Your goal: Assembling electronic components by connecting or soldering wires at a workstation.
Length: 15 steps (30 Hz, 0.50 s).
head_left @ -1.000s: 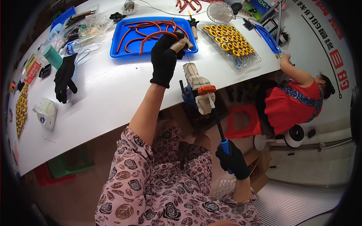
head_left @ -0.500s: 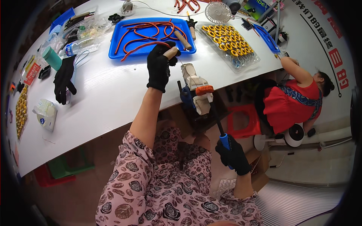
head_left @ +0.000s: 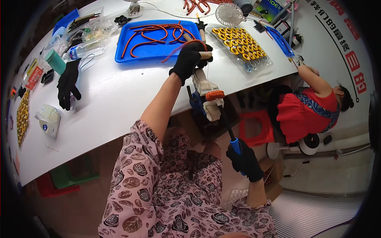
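My left hand [head_left: 187,62], in a black glove with a bare fingertip showing, is closed on a reddish-orange cord [head_left: 174,50]. It hovers past the tip of a clamped piece, and the cord's loose end trails left over the tray's front edge. Below it, a blue vise [head_left: 195,103] at the table edge grips a piece padded with whitish wrapping [head_left: 204,85], which has an orange band [head_left: 214,95] around it. From there a black rod [head_left: 227,123] slants down to a blue handle [head_left: 236,146]. My gloved right hand [head_left: 246,162] is wrapped round that handle.
Several similar cords lie in a blue tray [head_left: 119,55]. Right of it are a clear pack of yellow rings [head_left: 240,45] and a small fan [head_left: 229,14]. A spare black glove [head_left: 68,85] and tissue pack [head_left: 48,121] lie left. Another person [head_left: 305,107] sits at right beside a red stool [head_left: 254,129].
My left hand has moved right, closer above the vise, carrying the cord with it. My right hand stays on the blue handle, almost unmoved.
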Tool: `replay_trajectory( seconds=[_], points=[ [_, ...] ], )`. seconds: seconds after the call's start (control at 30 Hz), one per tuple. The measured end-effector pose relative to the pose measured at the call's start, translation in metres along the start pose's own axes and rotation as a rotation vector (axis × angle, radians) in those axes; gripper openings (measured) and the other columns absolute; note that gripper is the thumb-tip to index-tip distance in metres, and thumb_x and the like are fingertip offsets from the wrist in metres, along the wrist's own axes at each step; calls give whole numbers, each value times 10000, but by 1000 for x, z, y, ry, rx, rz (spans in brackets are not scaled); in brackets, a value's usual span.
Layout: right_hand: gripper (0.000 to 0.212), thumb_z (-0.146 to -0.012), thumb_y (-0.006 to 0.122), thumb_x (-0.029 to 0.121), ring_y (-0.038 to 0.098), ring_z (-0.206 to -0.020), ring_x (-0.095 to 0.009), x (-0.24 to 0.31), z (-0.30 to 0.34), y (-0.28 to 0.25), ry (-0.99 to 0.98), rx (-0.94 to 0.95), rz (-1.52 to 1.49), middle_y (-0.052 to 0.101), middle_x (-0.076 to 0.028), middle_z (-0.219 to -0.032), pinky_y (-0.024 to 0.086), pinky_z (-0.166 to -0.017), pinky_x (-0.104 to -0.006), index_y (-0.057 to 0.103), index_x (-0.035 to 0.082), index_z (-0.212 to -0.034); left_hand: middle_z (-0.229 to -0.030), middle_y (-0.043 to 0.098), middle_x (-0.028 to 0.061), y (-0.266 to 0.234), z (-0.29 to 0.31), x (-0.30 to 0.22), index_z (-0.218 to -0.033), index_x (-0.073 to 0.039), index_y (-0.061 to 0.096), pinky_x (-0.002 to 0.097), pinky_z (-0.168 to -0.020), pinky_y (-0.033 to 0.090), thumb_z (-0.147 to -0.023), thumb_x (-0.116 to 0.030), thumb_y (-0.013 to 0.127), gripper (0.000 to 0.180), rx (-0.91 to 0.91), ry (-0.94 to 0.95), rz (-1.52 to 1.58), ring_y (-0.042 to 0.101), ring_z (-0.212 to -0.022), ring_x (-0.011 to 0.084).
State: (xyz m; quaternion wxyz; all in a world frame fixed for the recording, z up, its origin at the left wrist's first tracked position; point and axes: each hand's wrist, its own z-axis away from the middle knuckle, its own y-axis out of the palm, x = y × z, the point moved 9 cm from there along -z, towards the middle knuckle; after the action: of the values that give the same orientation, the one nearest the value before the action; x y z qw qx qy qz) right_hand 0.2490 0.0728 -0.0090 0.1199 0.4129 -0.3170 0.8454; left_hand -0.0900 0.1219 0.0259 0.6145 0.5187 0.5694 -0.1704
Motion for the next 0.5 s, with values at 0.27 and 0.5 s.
replay_trajectory(
  seconds=[0.27, 0.5],
  points=[
    [264, -834, 623, 226, 622, -500, -166, -26, 47, 8, -84, -118, 263, 582, -90, -575, 445, -437, -289, 516, 72, -1020, -797, 613, 37, -2, 22, -17, -912, -22, 636, 241, -678, 448, -757, -141, 650, 196, 148, 212, -478, 565, -737, 132],
    [183, -831, 627, 157, 489, -453, -86, -108, 168, 34, 375, 109, -477, 567, -23, -668, 358, -393, -232, 526, 69, -955, -1067, 626, 112, 50, 187, -64, -1109, -66, 613, 360, -827, 476, -776, -25, 594, 336, -192, 739, -1074, 602, -916, 257]
  ],
)
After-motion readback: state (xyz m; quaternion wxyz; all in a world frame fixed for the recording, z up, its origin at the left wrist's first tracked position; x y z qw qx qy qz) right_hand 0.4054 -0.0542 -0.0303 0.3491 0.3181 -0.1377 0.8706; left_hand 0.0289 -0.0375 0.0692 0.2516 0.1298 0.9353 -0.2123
